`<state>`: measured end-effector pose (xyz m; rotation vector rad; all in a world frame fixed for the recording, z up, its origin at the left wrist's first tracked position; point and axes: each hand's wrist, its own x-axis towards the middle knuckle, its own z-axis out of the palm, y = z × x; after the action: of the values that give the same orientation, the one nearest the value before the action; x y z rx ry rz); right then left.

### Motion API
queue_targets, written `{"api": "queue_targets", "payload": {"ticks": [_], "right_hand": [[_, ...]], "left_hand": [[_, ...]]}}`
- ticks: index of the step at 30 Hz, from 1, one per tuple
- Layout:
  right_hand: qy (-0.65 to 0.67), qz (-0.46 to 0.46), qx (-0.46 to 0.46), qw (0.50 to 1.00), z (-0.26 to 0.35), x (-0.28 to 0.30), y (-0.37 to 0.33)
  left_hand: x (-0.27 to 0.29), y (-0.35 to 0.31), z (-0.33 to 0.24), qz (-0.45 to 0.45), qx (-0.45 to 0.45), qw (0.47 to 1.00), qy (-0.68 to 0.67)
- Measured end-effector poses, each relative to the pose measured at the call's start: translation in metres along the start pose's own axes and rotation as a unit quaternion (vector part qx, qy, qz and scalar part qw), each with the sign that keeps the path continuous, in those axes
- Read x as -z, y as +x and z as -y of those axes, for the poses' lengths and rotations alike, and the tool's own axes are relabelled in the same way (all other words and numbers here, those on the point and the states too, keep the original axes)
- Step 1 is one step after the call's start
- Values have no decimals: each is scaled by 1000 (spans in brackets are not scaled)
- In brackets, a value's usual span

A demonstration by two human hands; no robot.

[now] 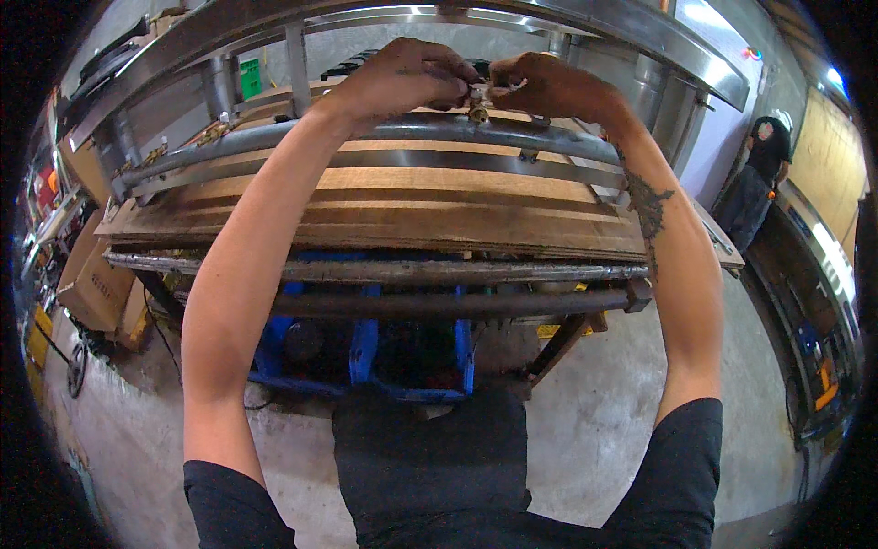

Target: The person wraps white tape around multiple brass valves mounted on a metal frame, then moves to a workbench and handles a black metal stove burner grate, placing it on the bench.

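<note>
Both my arms reach up and forward to a small brass valve fitting (477, 112) on a grey metal pipe (393, 131). My left hand (412, 78) is closed, its fingertips pinching the fitting's upper part from the left. From the right, my right hand (556, 87) meets it with curled fingers close to the same spot. What the right fingertips grip is hidden. A small dark piece (480, 67) shows between the two hands. The pipe runs across a stainless steel frame (297, 69). More brass fittings (215, 133) sit at the pipe's left end.
Under the frame lie brown boards (384, 220) on a metal-railed bench (457, 272). Blue bins (366, 357) stand below. A cardboard box (96, 284) is at the left. Another person (764, 169) stands at the far right, near a long metal unit (814, 302).
</note>
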<state>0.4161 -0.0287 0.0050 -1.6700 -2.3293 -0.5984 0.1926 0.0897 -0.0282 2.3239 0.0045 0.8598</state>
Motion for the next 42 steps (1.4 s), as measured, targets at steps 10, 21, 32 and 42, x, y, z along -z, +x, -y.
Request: {"api": "queue_targets", "payload": {"ticks": [10, 21, 32, 42], "right_hand": [[4, 35, -20, 999, 13, 27, -26], [34, 20, -87, 995, 39, 34, -33], [3, 46, -106, 993, 45, 43, -19], [145, 29, -148, 978, 80, 59, -25]], "left_hand": [[-11, 5, -10, 6, -4, 998, 68], [-9, 12, -5, 14, -32, 994, 100], [-13, -11, -43, -16, -77, 969, 233], [-20, -1, -29, -50, -114, 975, 182]]}}
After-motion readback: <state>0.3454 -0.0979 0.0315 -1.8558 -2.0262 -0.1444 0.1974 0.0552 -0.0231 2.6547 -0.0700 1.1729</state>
